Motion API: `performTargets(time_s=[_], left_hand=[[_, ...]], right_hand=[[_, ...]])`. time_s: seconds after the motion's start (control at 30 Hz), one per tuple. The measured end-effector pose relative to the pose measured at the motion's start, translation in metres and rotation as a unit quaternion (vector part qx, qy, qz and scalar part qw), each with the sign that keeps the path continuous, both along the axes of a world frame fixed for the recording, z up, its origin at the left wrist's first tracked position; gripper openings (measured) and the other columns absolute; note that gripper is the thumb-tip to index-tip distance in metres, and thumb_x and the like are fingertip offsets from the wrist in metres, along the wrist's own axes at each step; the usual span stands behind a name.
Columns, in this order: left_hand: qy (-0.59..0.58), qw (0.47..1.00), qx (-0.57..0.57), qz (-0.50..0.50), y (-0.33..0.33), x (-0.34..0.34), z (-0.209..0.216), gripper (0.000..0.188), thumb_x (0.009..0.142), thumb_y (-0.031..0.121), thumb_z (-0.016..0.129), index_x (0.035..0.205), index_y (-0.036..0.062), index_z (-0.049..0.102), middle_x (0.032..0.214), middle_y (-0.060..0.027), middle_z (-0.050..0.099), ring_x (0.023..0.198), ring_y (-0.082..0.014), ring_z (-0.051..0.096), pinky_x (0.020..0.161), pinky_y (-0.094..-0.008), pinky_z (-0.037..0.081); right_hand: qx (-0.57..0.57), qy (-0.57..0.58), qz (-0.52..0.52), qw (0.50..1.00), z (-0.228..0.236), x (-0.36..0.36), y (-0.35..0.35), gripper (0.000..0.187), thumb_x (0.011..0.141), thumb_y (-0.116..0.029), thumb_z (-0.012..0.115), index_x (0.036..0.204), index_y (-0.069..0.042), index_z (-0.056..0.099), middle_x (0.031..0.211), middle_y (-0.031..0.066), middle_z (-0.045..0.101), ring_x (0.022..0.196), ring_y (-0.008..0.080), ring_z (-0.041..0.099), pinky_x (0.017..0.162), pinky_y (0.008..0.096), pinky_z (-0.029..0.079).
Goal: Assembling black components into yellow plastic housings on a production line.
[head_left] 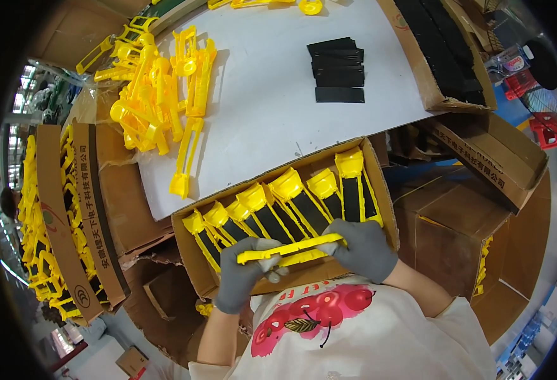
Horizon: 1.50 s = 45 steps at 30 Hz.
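Observation:
Both hands wear grey gloves and hold one yellow plastic frame [291, 251] between them, seen nearly edge-on. My left hand [240, 272] grips its left end, the thumb along the top bar. At the other end, my right hand [364, 250] pinches the frame. The frame hangs over the near side of an open cardboard box [193, 269]. Inside that box, several yellow frames with black strips [308, 212] lean in a row, just beyond my hands. Whether the held frame carries a black strip cannot be seen.
A heap of bare yellow frames [149, 101] covers the white table's left side. Several black strips [338, 71] lie farther back. A carton of black strips [446, 57] stands at the far right. Filled cartons [69, 221] stand left; brown boxes [446, 240] stand right.

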<state>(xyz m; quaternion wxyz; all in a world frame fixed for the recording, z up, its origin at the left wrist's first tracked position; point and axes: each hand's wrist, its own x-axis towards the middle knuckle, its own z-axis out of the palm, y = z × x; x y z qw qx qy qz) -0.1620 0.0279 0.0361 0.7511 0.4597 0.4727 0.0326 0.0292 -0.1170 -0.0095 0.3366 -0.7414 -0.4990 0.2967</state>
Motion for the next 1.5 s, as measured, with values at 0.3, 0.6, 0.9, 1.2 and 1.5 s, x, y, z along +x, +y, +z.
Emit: performTargets(time_s=[0.3,0.6,0.9,1.2,1.5], left_hand=[[0.179,0.962,0.062,-0.199,0.125,-0.042,0.01,0.021,0.083,0.007,0.069,0.099,0.0005,0.059,0.08,-0.0114,0.066,0.056,-0.0151,0.065,0.044,-0.0214,0.048],[0.347,0.725,0.555,-0.214,0.12,0.008,-0.002,0.027,0.075,0.032,0.075,0.087,0.0075,0.071,0.072,-0.0155,0.067,0.073,-0.0346,0.066,0.067,-0.0412,0.052],[0.365,0.712,0.59,-0.109,0.162,-0.03,-0.06,0.03,0.078,0.019,0.072,0.104,0.0053,0.065,0.105,-0.0144,0.063,0.101,-0.0317,0.057,0.086,-0.0401,0.048],[0.071,0.854,0.493,0.151,0.138,-0.02,-0.065,0.01,0.094,0.009,0.059,0.098,0.0002,0.058,0.087,-0.0052,0.063,0.074,-0.0108,0.061,0.064,-0.0253,0.051],[-0.105,0.927,0.272,0.237,0.076,0.023,-0.017,0.021,0.096,0.011,0.053,0.114,0.001,0.052,0.109,-0.0163,0.063,0.073,-0.0181,0.065,0.058,-0.023,0.052]], right_hand=[[-0.059,0.078,0.022,0.995,0.018,0.009,0.023,0.05,0.082,-0.04,0.071,0.119,-0.011,0.054,0.077,0.002,0.067,0.068,0.0226,0.067,0.06,0.0336,0.051],[-0.059,0.025,-0.075,0.995,0.026,0.044,0.03,0.031,0.082,-0.03,0.072,0.106,-0.012,0.064,0.075,0.0059,0.066,0.063,0.019,0.065,0.058,0.0314,0.05],[0.045,-0.258,-0.17,0.95,-0.019,0.171,0.108,0.025,0.081,-0.028,0.071,0.103,-0.016,0.066,0.104,0.0044,0.061,0.097,0.0242,0.061,0.08,0.0383,0.05],[0.005,-0.399,-0.029,0.916,-0.011,0.151,0.156,0.031,0.076,-0.025,0.073,0.104,-0.015,0.066,0.1,0.0035,0.06,0.094,0.0235,0.062,0.077,0.0366,0.052],[0.018,-0.066,-0.004,0.998,0.019,0.144,0.139,0.033,0.08,-0.019,0.072,0.107,-0.006,0.059,0.088,0.0085,0.067,0.072,0.0203,0.067,0.063,0.0302,0.052]])
